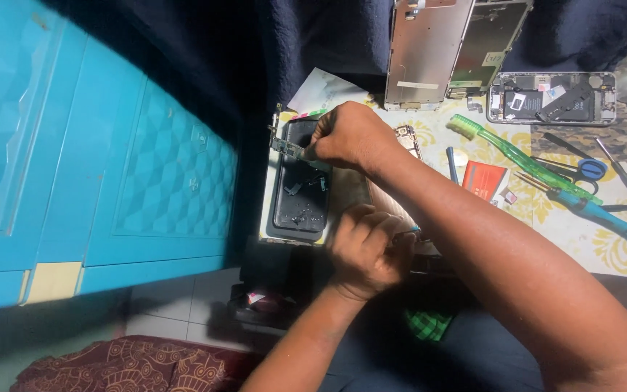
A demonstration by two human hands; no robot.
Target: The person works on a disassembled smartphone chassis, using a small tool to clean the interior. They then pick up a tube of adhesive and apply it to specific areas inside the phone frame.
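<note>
Beside the turquoise cabinet (pixel 146 174), a black phone shell (pixel 299 190) lies on the desk (pixel 618 247) with loose small parts in it. Over its top end, the right hand (pixel 350 134) pinches a narrow circuit strip (pixel 288 149). The left hand (pixel 364 250), blurred, closes around a thin tool (pixel 406 234). The step looks like fitting or freeing the strip, which calls for a steady tool tip. A green toothbrush (pixel 517 158) lies further right.
</note>
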